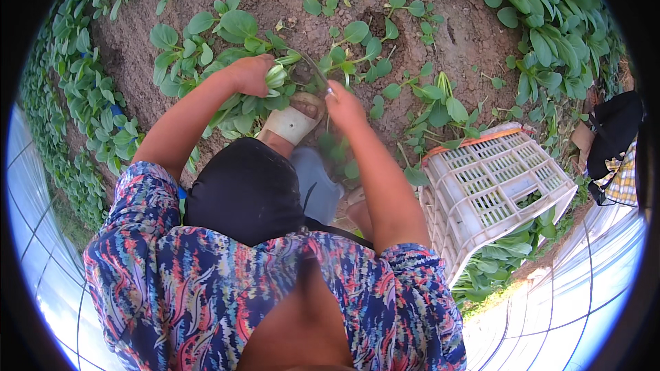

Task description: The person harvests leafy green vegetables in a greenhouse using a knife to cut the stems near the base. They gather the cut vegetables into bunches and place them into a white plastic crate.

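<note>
My left hand is closed around the pale stalks of a leafy green plant just above the soil. My right hand grips a thin dark knife whose blade reaches toward the base of that plant. Both arms stretch forward over my knees. My foot in a white sandal rests on the earth between the two hands.
Brown soil bed with scattered small green plants, denser rows at left and upper right. A white plastic crate with an orange rim stands at my right. Another person's sleeve and dark clothing show at the far right edge.
</note>
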Motion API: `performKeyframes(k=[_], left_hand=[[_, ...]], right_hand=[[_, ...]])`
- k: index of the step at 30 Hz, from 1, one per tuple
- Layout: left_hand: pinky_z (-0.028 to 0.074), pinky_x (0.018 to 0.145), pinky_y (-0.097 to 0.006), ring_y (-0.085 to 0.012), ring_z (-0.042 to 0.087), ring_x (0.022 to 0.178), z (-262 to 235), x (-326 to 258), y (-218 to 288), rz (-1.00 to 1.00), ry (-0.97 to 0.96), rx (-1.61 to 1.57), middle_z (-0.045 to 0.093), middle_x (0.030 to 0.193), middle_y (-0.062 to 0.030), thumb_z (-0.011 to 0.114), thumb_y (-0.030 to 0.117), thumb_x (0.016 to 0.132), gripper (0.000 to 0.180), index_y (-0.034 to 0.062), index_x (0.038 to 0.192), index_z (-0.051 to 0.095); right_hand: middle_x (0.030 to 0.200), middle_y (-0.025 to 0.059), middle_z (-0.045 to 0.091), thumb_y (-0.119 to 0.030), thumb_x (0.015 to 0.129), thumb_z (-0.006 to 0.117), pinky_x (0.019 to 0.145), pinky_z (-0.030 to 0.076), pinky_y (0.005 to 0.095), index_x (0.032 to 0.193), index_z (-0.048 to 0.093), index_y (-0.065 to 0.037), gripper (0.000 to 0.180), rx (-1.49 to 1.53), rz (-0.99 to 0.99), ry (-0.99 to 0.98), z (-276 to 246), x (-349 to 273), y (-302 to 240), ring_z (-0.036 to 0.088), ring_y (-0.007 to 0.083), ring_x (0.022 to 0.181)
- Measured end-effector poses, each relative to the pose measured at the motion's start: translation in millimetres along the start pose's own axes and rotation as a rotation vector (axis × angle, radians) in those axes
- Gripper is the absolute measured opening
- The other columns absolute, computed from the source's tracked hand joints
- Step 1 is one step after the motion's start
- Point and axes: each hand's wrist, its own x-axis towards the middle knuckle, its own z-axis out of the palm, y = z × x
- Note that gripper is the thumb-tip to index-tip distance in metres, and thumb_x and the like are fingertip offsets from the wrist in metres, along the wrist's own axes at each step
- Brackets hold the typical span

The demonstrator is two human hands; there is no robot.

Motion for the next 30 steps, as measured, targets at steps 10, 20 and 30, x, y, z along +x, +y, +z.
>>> performKeyframes(k=[10, 20, 30], left_hand=[[0.039, 0.095, -0.035, -0.0307, 0.047, 0.113, 3, -10, -4, -0.010, 0.013, -0.058, 0.038, 0.133, -0.0158, 0.066, 0.017, 0.057, 0.063, 0.0020, 0.116, 0.050], [0.035, 0.098, -0.033, -0.0251, 0.045, 0.117, -63, -55, 63, 0.459, -0.027, -0.506, 0.038, 0.133, -0.0134, 0.062, 0.010, 0.056, 0.059, 0.0070, 0.114, 0.053], [0.039, 0.095, -0.038, -0.0237, 0.050, 0.110, -139, -29, -12, 0.464, 0.242, -1.234, 0.055, 0.115, -0.0109, 0.073, 0.011, 0.066, 0.060, 0.0005, 0.119, 0.047]], right_hand=[[0.106, 0.0136, 0.059, -0.026, 0.082, 0.046, 0.082, 0.045, 0.0404, 0.124, 0.048, -0.018, 0.042, -0.069, 0.013, -0.010, 5, 7, -6, 0.057, 0.0318, 0.096], [0.085, 0.0061, 0.057, -0.005, 0.077, 0.059, 0.053, 0.045, 0.0234, 0.128, 0.034, -0.004, 0.057, 1.159, -0.225, 0.130, -84, -15, -77, 0.052, 0.0102, 0.061], [0.084, 0.0106, 0.057, -0.001, 0.076, 0.057, 0.050, 0.046, 0.0270, 0.124, 0.039, -0.004, 0.051, 1.429, -0.396, -0.090, -143, -12, -117, 0.053, 0.0151, 0.060]])
